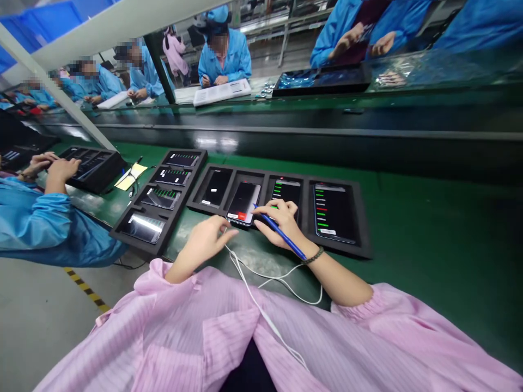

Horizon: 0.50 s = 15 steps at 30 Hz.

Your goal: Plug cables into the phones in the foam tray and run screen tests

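Observation:
A phone [244, 199] with a red patch on its lit screen sits slightly tilted in a slot of the black foam tray [364, 220]. At its lower left corner is my left hand [203, 239], fingers curled around the upper end of a thin white cable [241, 267]. My right hand [281, 222] grips a blue pen [281, 234], its tip at the phone's right edge. Right of that phone, another phone [281, 191] shows green lines and is partly covered by my right hand. A phone [333, 212] with green and red lines lies in the rightmost slot; a dark phone [216, 188] lies in the leftmost.
A second foam tray [161, 239] with several phones stands at left. Beyond it are a yellow paper [131, 177], dark cables and a co-worker's hands [57, 169] at another tray. A raised ledge [286, 128] runs behind; people in blue sit across. The white cable loops over my lap.

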Each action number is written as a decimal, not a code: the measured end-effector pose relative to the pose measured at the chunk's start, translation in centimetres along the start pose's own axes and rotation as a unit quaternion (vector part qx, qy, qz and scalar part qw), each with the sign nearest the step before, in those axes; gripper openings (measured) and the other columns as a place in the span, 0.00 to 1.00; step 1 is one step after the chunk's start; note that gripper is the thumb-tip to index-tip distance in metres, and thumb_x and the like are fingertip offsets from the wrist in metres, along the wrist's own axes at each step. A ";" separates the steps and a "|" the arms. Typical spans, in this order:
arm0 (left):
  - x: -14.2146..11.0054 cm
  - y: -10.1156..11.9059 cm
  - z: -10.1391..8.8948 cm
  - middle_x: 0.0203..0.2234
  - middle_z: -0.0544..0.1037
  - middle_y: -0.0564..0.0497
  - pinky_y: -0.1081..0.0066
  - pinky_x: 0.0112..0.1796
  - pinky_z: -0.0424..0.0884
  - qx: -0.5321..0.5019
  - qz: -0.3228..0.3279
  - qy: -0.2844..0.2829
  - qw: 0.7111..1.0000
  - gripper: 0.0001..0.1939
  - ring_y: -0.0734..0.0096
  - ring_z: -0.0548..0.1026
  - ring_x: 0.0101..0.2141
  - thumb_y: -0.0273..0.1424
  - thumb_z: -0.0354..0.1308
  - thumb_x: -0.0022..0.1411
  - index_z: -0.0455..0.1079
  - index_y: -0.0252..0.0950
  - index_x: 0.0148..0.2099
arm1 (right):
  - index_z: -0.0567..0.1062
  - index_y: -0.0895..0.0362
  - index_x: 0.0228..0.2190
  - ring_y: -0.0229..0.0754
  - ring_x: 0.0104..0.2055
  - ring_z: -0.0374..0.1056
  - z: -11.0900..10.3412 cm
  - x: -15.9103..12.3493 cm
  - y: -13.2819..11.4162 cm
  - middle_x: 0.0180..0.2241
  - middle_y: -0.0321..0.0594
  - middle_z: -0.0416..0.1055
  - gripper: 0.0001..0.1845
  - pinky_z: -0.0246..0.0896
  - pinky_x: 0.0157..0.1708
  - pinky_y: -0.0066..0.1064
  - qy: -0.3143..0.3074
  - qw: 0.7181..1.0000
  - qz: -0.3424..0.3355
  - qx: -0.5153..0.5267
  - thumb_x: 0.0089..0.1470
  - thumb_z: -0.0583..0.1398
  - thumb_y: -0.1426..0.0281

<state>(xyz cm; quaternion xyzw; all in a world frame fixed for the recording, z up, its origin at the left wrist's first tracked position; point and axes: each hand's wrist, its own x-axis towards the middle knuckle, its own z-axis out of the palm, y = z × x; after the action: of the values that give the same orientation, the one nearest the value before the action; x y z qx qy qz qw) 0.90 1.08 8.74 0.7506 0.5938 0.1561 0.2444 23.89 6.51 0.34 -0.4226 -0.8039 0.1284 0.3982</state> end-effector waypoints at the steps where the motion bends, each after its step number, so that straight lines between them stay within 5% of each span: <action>1: 0.3 -0.4 0.6 0.39 0.80 0.46 0.68 0.40 0.70 0.032 -0.052 0.032 0.998 0.12 0.62 0.78 0.38 0.39 0.60 0.69 0.74 0.34 0.46 | 0.80 0.52 0.41 0.50 0.46 0.66 0.1 0.0 -0.1 0.38 0.43 0.74 0.13 0.45 0.50 0.48 -0.006 1.000 -0.018 -0.002 0.59 0.58 0.61; 5: 1.5 -0.6 1.8 0.42 0.81 0.44 0.65 0.42 0.71 0.091 -0.127 -0.002 0.988 0.16 0.56 0.79 0.43 0.43 0.57 0.71 0.72 0.35 0.48 | 0.80 0.51 0.40 0.49 0.44 0.66 0.2 0.1 -0.1 0.36 0.41 0.76 0.11 0.44 0.50 0.48 -0.029 0.998 -0.047 -0.015 0.58 0.59 0.64; 10: 2.5 0.0 2.5 0.39 0.81 0.44 0.66 0.40 0.71 0.149 -0.116 -0.044 0.981 0.17 0.54 0.80 0.44 0.44 0.52 0.73 0.72 0.35 0.44 | 0.79 0.52 0.40 0.48 0.44 0.68 0.1 -0.1 0.1 0.37 0.41 0.77 0.10 0.45 0.49 0.46 0.033 0.998 -0.049 -0.032 0.59 0.60 0.64; 15: 2.7 -0.5 2.8 0.42 0.80 0.43 0.68 0.40 0.70 0.170 -0.075 -0.055 0.981 0.13 0.58 0.80 0.44 0.38 0.50 0.75 0.70 0.35 0.45 | 0.79 0.52 0.40 0.47 0.42 0.67 0.2 -0.2 -0.2 0.35 0.39 0.78 0.09 0.44 0.48 0.45 0.010 0.994 -0.101 -0.050 0.59 0.63 0.62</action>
<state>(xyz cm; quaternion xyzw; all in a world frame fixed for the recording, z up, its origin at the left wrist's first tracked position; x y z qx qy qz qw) 2.61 3.23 5.96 0.7416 0.6523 -0.0071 0.1565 23.75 6.27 0.20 -0.3595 -0.8441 0.0430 0.3954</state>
